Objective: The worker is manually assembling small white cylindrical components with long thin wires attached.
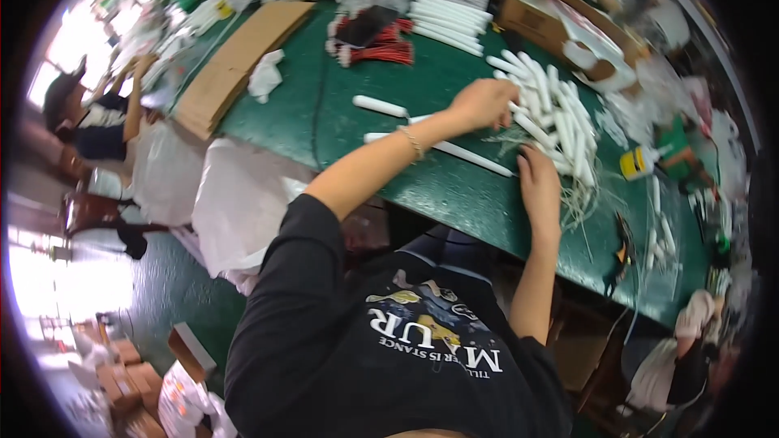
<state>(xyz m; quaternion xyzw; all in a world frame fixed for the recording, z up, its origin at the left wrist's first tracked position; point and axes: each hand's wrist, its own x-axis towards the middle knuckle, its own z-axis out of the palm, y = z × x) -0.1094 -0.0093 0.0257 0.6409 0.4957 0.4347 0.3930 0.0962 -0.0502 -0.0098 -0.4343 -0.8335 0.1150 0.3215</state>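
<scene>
A loose heap of white candle-like sticks (564, 118) lies on the green table (442, 203), with thin pale strings (580, 199) tangled at its near end. At the left side of the heap is my left hand (484, 104), its fingers curled in; whatever they hold is hidden. My right hand (540, 182) rests nearer to me by the heap's lower left edge. Its fingers are bent together close to the end of a single white stick (475, 159), and their grip is hard to make out. Another white stick (380, 105) lies left of my left forearm, which covers part of these loose sticks.
Behind lie a row of white sticks (450, 23), red wire bundles (381, 50) and a dark phone-like slab (367, 26). A cardboard strip (243, 65) is at left, an open carton (531, 20) at back right. Right are a yellow bottle (637, 164) and pliers (623, 247). Other people sit around.
</scene>
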